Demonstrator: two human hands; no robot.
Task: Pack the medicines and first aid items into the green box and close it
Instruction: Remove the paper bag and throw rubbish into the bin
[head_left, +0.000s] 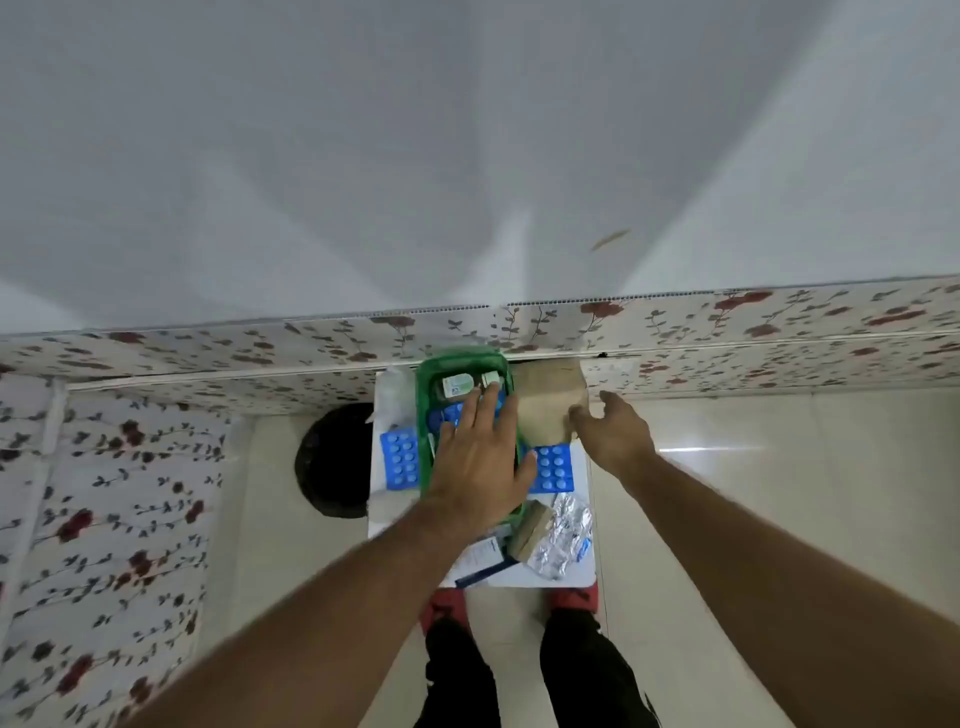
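The green box stands open on a small white table against the wall. Inside it lie two small white bottles and a blue blister pack. My left hand lies flat over the box's contents, fingers spread. My right hand touches the side of a brown cardboard carton to the right of the box, fingers apart. Blue blister packs lie left and right of the box. A silver blister strip, a small brown box and a white-and-blue packet lie near me.
A black round object sits on the floor left of the table. Flower-patterned panels run along the wall, and a flowered cloth covers the left. My legs and red footwear stand at the table's near edge on pale tiles.
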